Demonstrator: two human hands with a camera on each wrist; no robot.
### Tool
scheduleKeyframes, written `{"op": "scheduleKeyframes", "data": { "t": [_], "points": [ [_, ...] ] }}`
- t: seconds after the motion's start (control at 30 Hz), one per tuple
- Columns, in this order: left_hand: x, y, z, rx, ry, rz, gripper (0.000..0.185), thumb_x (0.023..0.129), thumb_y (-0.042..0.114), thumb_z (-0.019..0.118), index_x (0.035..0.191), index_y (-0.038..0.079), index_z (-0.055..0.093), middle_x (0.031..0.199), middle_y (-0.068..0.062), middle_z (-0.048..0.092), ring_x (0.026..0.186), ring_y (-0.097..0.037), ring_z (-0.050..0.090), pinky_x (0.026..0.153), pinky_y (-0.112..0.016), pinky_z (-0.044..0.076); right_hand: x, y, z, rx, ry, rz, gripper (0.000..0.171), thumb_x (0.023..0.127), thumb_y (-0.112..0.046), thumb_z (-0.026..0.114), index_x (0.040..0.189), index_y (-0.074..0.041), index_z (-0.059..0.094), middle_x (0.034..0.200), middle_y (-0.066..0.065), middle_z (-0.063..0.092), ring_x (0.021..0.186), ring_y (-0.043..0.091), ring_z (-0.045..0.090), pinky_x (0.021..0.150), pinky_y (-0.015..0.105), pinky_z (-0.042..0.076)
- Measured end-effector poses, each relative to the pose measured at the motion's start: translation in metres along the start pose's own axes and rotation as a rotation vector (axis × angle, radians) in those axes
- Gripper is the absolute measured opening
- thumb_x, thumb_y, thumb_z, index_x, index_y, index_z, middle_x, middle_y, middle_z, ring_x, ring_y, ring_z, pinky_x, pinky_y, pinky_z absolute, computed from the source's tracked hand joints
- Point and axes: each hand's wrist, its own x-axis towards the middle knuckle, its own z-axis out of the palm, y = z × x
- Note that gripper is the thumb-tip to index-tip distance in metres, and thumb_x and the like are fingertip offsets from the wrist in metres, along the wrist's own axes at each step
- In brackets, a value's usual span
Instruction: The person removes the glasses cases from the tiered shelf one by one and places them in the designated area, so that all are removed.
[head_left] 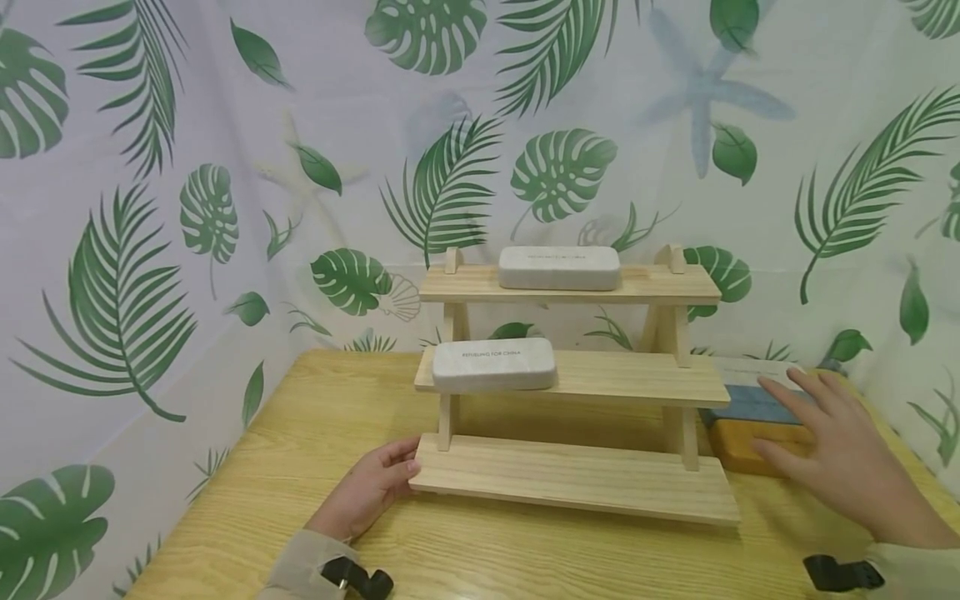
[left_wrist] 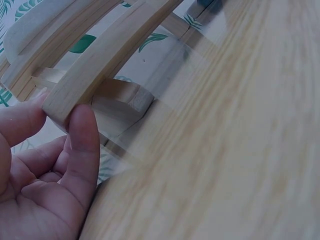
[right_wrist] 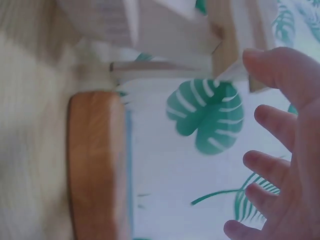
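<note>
A three-tier wooden display stand [head_left: 577, 479] stands on the table. My left hand [head_left: 375, 487] grips the left end of its bottom shelf; the left wrist view shows the thumb and a finger pinching the shelf end [left_wrist: 82, 82]. My right hand [head_left: 843, 454] is spread with nothing in it, just right of the stand. It overlaps an orange oblong case [head_left: 738, 446] and a blue case [head_left: 750, 404] in the head view. From the right wrist, the fingers of that hand [right_wrist: 292, 145] show apart from the orange case. One white case [head_left: 495, 367] lettered "REFUELING FOR CHINA" lies on the middle shelf, left side.
Another white case [head_left: 558, 268] lies centrally on the top shelf. Behind the blue case is a pale case [head_left: 757, 369]. A leaf-patterned cloth [head_left: 337, 208] hangs behind and beside the wooden table [head_left: 315, 433].
</note>
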Motion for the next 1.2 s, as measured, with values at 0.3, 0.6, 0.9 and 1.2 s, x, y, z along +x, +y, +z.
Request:
{"op": "scheduleKeyframes", "data": {
  "t": [0.3,0.6,0.9,1.2],
  "points": [
    [-0.002,0.001,-0.001,0.007,-0.002,0.0,0.063,0.107,0.014,0.054,0.157,-0.007,0.024,0.148,-0.023,0.045,0.117,-0.022,0.058,0.087,-0.031,0.052,0.008,-0.036,-0.011,0.084,-0.066,0.022,0.09,0.085,-0.039,0.083,0.159,-0.017,0.036,0.159,0.028,0.027,0.149,0.051,0.004,0.104,0.081,0.007],
    [-0.002,0.003,0.001,0.004,0.007,-0.003,0.063,0.107,0.014,0.054,0.157,-0.008,0.022,0.145,-0.022,0.047,0.115,-0.019,0.057,0.086,-0.03,0.052,0.031,-0.084,-0.014,0.094,-0.054,-0.113,0.088,0.081,-0.04,0.086,0.156,-0.021,0.043,0.156,0.02,0.036,0.149,0.045,0.016,0.101,0.078,0.025],
    [-0.002,0.002,0.003,-0.001,0.008,-0.007,0.063,0.107,0.014,0.053,0.157,-0.008,0.022,0.145,-0.021,0.047,0.117,-0.02,0.057,0.087,-0.03,0.052,0.058,-0.117,-0.01,0.068,-0.076,-0.204,0.087,0.082,-0.048,0.083,0.155,-0.022,0.043,0.156,0.018,0.038,0.148,0.043,0.02,0.097,0.076,0.033],
    [-0.001,0.001,0.002,-0.001,0.003,-0.005,0.063,0.107,0.014,0.054,0.157,-0.008,0.023,0.145,-0.021,0.047,0.118,-0.021,0.057,0.087,-0.031,0.052,0.08,-0.137,-0.005,0.063,-0.12,-0.265,0.086,0.085,-0.053,0.079,0.157,-0.028,0.041,0.16,0.011,0.034,0.144,0.043,0.03,0.102,0.07,0.035]
  ]
}}
